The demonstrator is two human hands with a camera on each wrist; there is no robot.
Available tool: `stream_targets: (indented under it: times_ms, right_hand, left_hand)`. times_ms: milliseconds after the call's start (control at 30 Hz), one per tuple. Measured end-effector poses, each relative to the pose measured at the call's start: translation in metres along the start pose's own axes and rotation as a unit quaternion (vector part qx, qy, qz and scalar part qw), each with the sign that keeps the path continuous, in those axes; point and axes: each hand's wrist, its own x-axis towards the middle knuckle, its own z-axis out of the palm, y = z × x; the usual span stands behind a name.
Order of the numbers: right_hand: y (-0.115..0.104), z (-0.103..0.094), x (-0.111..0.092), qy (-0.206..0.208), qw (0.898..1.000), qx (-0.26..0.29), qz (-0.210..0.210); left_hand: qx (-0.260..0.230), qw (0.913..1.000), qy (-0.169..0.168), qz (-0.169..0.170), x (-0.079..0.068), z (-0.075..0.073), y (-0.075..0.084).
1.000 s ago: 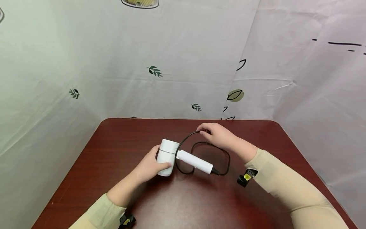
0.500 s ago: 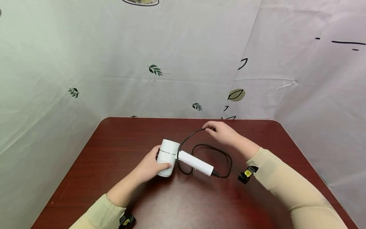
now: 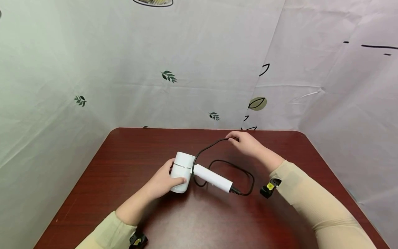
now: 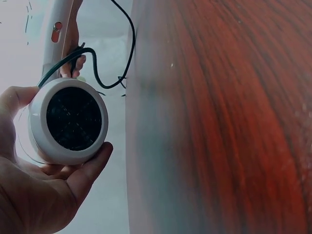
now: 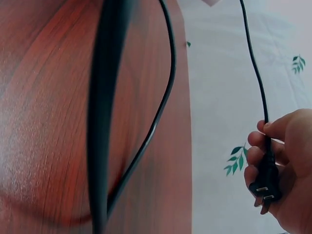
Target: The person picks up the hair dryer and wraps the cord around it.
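Observation:
A white hair dryer (image 3: 214, 178) with a round barrel and a straight handle is held up over the table. My left hand (image 3: 163, 180) grips its barrel, thumb on the near side; in the left wrist view the dark round grille (image 4: 74, 119) faces the camera, and a slide switch (image 4: 57, 31) shows on the handle. From the handle's end a black cord (image 3: 253, 183) loops back across the dryer to my right hand (image 3: 245, 142). In the right wrist view its thumb and fingers pinch the cord just above the two-prong plug (image 5: 265, 183), which lies within the curled fingers.
The dark red wooden table (image 3: 124, 148) spreads beneath both hands. A pale cloth backdrop (image 3: 199, 52) with leaf prints hangs behind the table and along its sides. Each sleeve carries a small black wrist camera (image 3: 269, 188).
My right hand has moved a little to the right and back with the plug end, drawing the upper stretch of cord out. My left hand and the hair dryer's barrel stay nearly still.

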Motion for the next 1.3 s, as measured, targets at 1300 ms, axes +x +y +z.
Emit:
stream_targets:
  times_ms: [1300]
  right_hand:
    - [0.050, -0.006, -0.007, 0.012, 0.998, 0.015, 0.055]
  left_hand:
    - [-0.022, 0.9998, 0.003, -0.002, -0.003, -0.005, 0.004]
